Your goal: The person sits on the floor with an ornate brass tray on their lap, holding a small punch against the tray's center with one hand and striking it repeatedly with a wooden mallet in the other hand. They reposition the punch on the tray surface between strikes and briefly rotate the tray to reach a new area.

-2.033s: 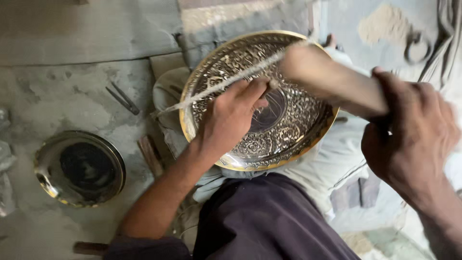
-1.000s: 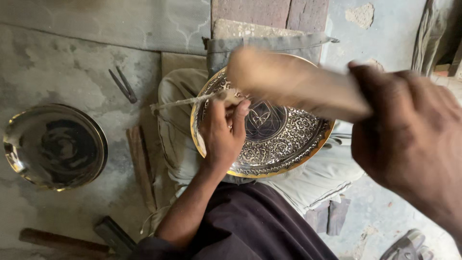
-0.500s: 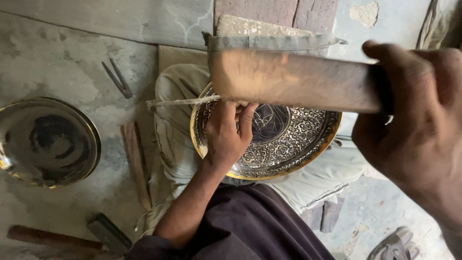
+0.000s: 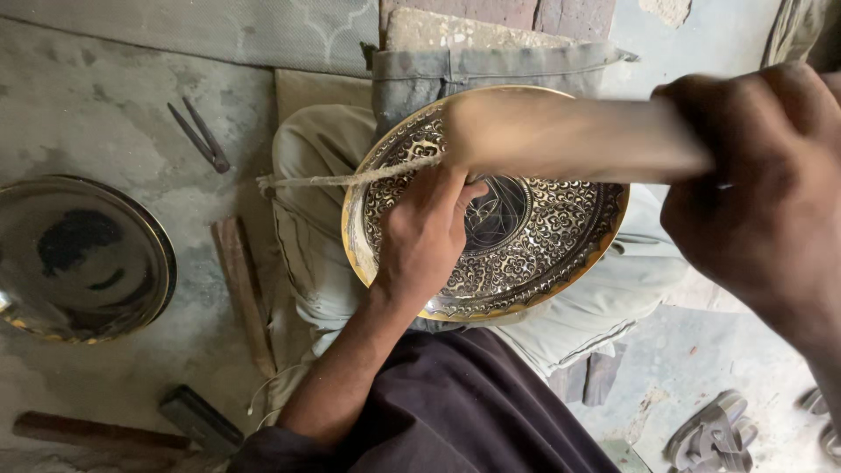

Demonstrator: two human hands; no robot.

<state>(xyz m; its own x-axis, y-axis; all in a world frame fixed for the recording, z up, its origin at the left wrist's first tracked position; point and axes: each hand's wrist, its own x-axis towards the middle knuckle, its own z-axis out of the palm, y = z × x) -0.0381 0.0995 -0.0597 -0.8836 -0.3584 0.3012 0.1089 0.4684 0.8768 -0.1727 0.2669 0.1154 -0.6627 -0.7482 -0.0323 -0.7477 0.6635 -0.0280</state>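
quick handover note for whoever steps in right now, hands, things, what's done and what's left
Left hand: rests on the engraved brass plate, fingers by a thin chisel.
Right hand: gripping a wooden mallet, raised above the plate and blurred.
Plate lies on the lap, on cloth.
Done: pattern covers most of the plate.
Left: cannot tell which parts are unfinished.
Nearby: plain dish and hammer on the floor.

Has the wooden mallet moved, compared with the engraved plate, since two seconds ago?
Yes. The wooden mallet in the right hand has swung left across the engraved plate, its head now over the plate's upper left.
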